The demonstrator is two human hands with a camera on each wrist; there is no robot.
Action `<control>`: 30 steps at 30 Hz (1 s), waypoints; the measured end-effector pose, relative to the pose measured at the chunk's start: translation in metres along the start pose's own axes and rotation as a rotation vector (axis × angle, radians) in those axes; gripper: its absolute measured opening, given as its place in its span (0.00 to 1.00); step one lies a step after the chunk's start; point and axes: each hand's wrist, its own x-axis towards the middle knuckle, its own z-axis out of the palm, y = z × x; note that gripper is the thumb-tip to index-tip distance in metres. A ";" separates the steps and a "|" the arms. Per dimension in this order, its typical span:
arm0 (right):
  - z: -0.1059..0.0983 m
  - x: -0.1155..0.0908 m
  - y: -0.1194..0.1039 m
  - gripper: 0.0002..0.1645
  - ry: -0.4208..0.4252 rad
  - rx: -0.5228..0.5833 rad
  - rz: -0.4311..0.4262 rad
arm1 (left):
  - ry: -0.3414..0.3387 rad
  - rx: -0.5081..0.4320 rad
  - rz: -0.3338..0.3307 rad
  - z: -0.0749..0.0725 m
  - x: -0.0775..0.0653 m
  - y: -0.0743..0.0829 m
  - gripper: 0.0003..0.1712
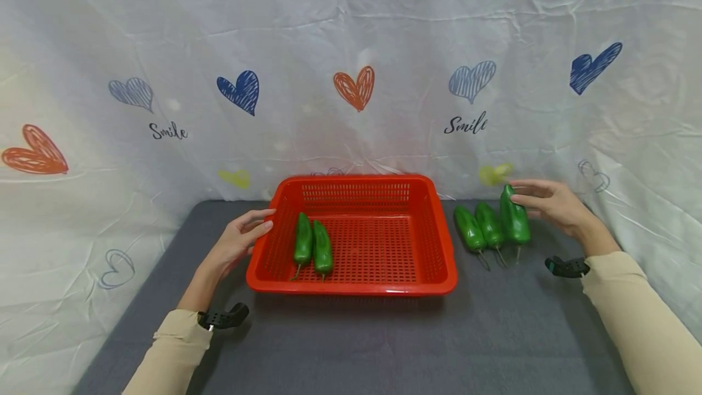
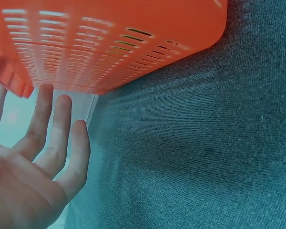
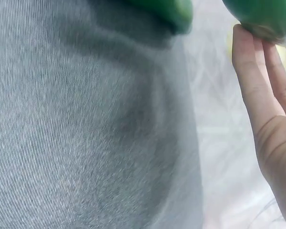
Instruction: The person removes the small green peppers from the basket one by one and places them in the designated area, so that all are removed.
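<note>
A red plastic basket [image 1: 351, 288] with slotted walls stands on the grey cloth. Inside, toward its left, lie two green peppers: one long pepper [image 1: 303, 239] and a second pepper [image 1: 322, 249] beside it. My left hand [image 1: 236, 242] rests at the basket's left rim, its fingers loosely extended in the left wrist view. To the right of the basket, my right hand [image 1: 554, 206] pinches a green pepper [image 1: 514, 218] near its upper end, the stem hanging down. Two other peppers, an outer pepper [image 1: 469, 228] and a nearer pepper [image 1: 489, 224], lie just left of it.
A grey cloth [image 1: 351, 346] covers the table. Behind it hangs a white curtain [image 1: 406, 35] printed with hearts and "Smile", close to the basket's back wall. Each wrist carries a black strap with a small device, such as the right wrist device [image 1: 567, 267].
</note>
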 end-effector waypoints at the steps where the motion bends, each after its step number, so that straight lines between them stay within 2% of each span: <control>1: -0.001 0.001 0.002 0.38 0.001 0.003 0.000 | 0.001 0.002 -0.001 0.000 0.000 0.000 0.33; 7: -0.007 0.005 0.015 0.38 -0.024 0.007 0.006 | 0.002 -0.002 0.003 0.000 0.000 0.000 0.32; 13: -0.011 0.010 0.027 0.40 -0.047 0.043 0.051 | 0.001 0.006 0.004 0.000 -0.001 0.000 0.33; 22: -0.008 0.016 0.042 0.40 -0.075 0.104 0.073 | 0.006 0.009 0.000 0.001 0.001 0.000 0.33; 30: -0.004 0.018 0.048 0.41 -0.084 0.099 0.075 | 0.005 0.006 -0.001 0.000 0.000 0.000 0.32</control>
